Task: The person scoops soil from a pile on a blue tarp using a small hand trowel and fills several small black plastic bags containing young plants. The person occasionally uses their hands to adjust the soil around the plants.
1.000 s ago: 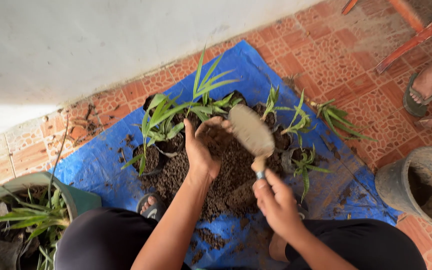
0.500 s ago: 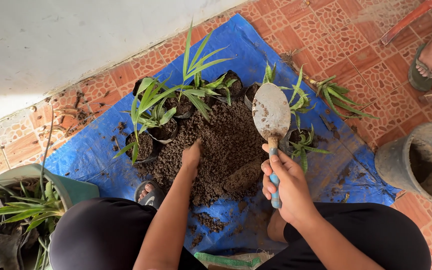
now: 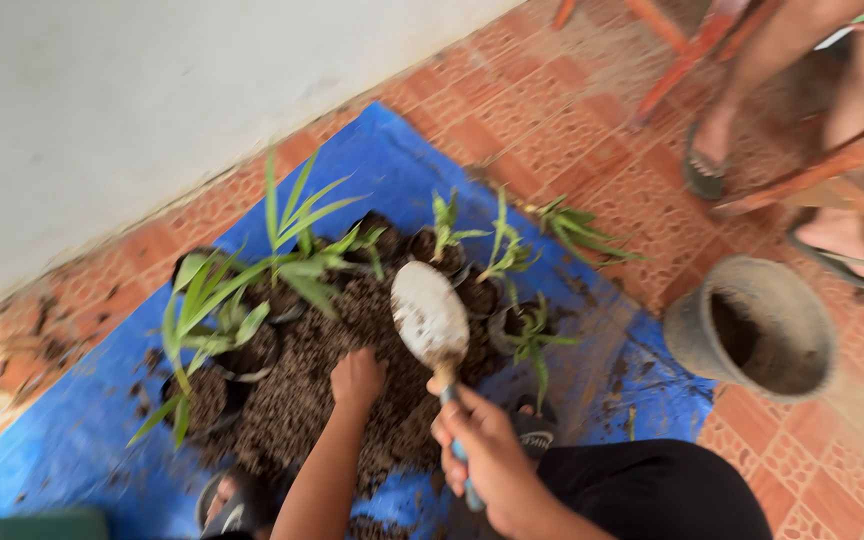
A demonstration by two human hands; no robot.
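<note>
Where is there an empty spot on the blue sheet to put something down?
The blue tarp is bare at its left end, and between the seedling bags and grey pot. The soil pile in the middle is crowded.

Bare forearms, no sleeves, no rings or watch showing. Left hand (image 3: pixel 357 378) and right hand (image 3: pixel 487 455) ungloved. Black trousers (image 3: pixel 652 490); dark sandals (image 3: pixel 535 428) with pale markings.

Grey pot (image 3: pixel 752 330) on tiled floor (image 3: pixel 572 110), near wooden chair (image 3: pixel 802 165); beside it, perhaps sandalled feet (image 3: pixel 712 160).
</note>
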